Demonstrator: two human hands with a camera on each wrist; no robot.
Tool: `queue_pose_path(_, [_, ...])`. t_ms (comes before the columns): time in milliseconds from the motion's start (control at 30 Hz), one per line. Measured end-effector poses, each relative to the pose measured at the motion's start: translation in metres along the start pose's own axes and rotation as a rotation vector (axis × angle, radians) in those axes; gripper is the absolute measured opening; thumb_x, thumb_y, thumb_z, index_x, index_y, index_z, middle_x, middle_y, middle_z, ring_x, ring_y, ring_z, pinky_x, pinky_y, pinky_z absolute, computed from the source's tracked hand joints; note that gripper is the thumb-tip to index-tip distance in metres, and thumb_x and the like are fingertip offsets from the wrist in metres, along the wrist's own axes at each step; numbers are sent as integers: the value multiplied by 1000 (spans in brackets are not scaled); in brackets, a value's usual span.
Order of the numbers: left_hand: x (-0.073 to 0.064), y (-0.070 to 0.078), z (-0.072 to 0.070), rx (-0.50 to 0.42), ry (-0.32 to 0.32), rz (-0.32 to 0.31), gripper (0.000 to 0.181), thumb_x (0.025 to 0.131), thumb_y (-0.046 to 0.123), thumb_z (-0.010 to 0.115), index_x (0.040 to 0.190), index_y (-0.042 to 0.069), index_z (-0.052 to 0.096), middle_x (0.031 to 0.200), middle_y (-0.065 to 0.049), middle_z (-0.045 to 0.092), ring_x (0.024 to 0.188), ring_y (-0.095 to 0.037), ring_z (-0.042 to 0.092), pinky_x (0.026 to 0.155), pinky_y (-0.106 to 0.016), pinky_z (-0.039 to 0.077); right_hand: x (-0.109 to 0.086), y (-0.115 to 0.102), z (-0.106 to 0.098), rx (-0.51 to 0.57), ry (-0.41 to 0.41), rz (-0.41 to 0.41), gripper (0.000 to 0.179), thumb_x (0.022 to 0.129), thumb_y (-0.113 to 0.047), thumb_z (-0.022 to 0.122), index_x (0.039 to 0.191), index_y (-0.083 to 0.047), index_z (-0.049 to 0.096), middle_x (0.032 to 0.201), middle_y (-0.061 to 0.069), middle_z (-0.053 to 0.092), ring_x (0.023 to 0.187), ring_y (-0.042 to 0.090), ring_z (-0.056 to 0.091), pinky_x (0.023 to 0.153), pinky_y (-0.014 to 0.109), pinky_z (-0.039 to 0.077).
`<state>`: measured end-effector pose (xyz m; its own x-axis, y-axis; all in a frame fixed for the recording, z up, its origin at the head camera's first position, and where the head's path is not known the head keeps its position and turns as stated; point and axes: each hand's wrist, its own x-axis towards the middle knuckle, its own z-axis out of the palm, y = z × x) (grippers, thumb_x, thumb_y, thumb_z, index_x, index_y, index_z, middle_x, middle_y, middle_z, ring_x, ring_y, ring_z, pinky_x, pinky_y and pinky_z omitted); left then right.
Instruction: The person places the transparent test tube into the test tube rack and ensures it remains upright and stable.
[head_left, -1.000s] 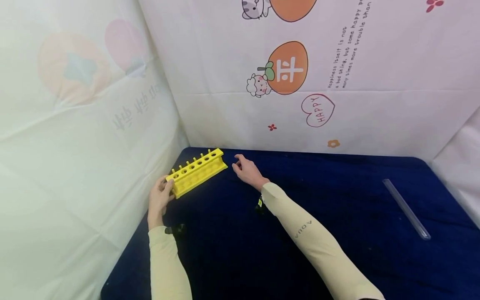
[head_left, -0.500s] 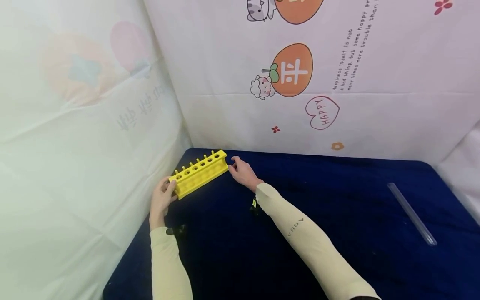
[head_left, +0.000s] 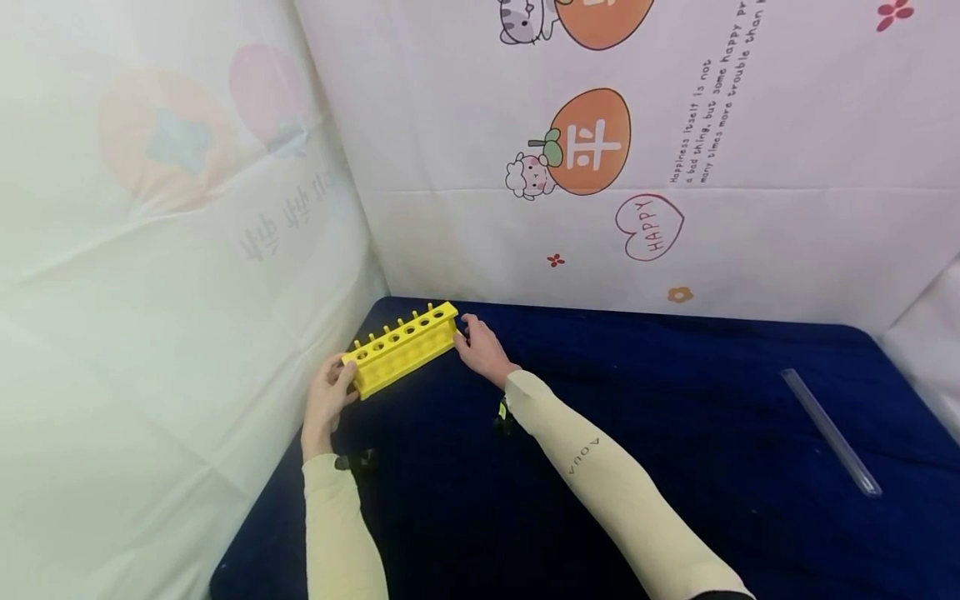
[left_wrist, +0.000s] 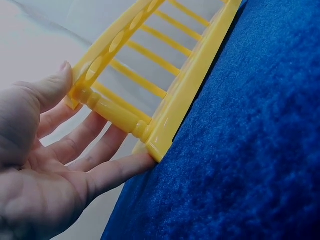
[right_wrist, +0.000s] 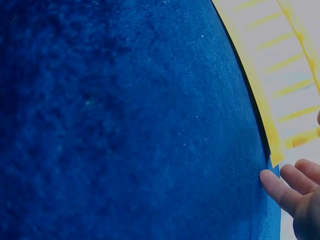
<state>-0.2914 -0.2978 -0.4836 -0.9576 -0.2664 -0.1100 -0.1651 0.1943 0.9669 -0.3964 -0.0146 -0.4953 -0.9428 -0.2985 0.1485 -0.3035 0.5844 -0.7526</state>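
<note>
A yellow test tube rack [head_left: 402, 353] stands on the table's far left part, with one row of holes and a row of pegs. My left hand [head_left: 327, 398] holds its near left end. In the left wrist view, the left thumb [left_wrist: 52, 87] lies against the top plate while the fingers reach round the end post to the base. My right hand [head_left: 483, 350] is at the rack's other end, its fingertips right by the corner. Seen from the right wrist, the right-hand fingers [right_wrist: 282, 192] are extended just beside the base corner.
A clear, empty-looking plastic tube [head_left: 831, 433] lies on the right side of the dark blue table [head_left: 675, 400]. White printed cloth walls [head_left: 465, 225] rise behind the table and along its left side, close to the rack.
My right hand has moved left, from a short gap away to the rack's right end. My left hand has stayed at the left end. The whole view has shifted slightly.
</note>
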Motion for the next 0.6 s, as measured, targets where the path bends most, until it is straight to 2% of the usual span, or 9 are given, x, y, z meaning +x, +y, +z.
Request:
queue_pose_path(167, [-2,2,-1,-15,-24,0,56,101,43,51,148,17,37,149,-20,41,133,-37,45,106,-54,45,1,1,1,-13,7,12,54,104,-35,43,152,-13,30,132,17,53,100,26,56,84,43,51])
queue_pose_path(367, [-3,2,-2,-20,-57,6,58,102,41,50,152,17,33,151,-21,38,137,-38,42,108,-55,43,1,-2,0,-34,1,0,59,104,-36,46,153,-9,28,133,16,53,109,27,58,87,42,53])
queue_pose_path(600, [1,-1,-3,-2,-51,9,58,100,44,51,150,17,36,148,-20,43,133,-37,46,106,-53,45,0,-3,-1,-9,2,-14,61,103,-38,47,153,-9,28,131,14,55,108,26,59,87,42,54])
